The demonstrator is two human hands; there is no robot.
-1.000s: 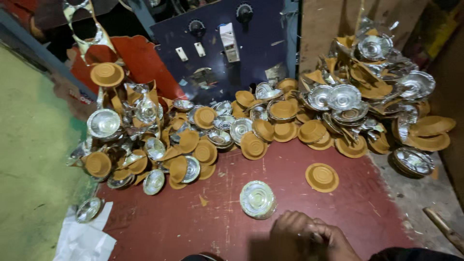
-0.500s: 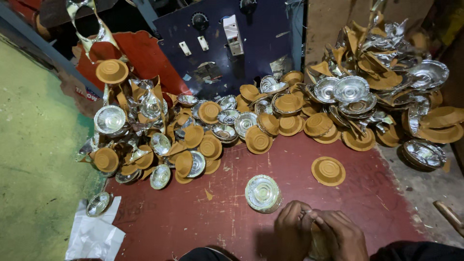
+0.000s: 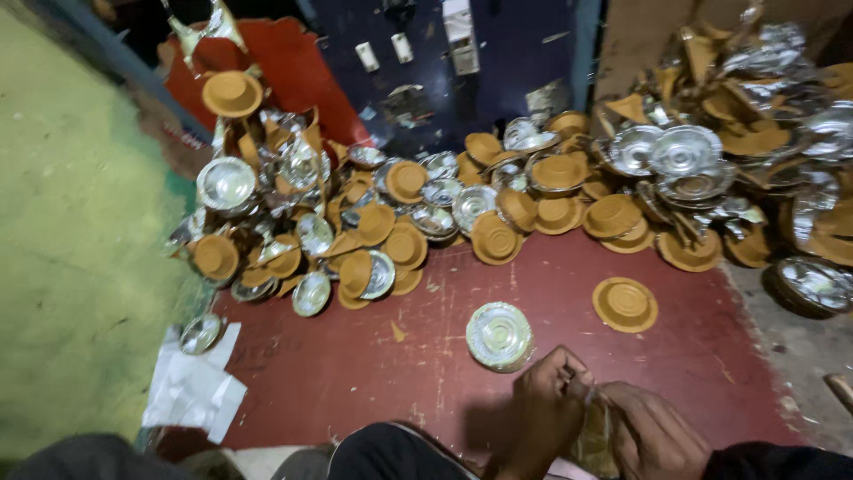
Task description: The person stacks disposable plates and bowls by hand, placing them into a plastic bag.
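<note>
A small stack of paper bowls [image 3: 593,431], brown with a silvery lining, is held between both hands at the bottom edge of the view, just below a single silver-faced bowl [image 3: 499,335] lying on the red mat [image 3: 373,373]. The left hand [image 3: 546,411] is curled over the stack, its grip pressed together on the near rim; the right hand [image 3: 653,436] cups the other side, fingers closed around it. Right of the silver-faced bowl, one brown bowl [image 3: 625,303] is seen lying upside down, apart from the rest. Beyond the silver-faced bowl, a long heap of loose bowls [image 3: 400,222] is spread across the mat, some silver side up, some brown side up. Only a few bowls appear gathered; the great bulk seems left unsorted. Left of the silver-faced bowl, crumpled white paper [image 3: 191,391] is seen at the mat's edge.
</note>
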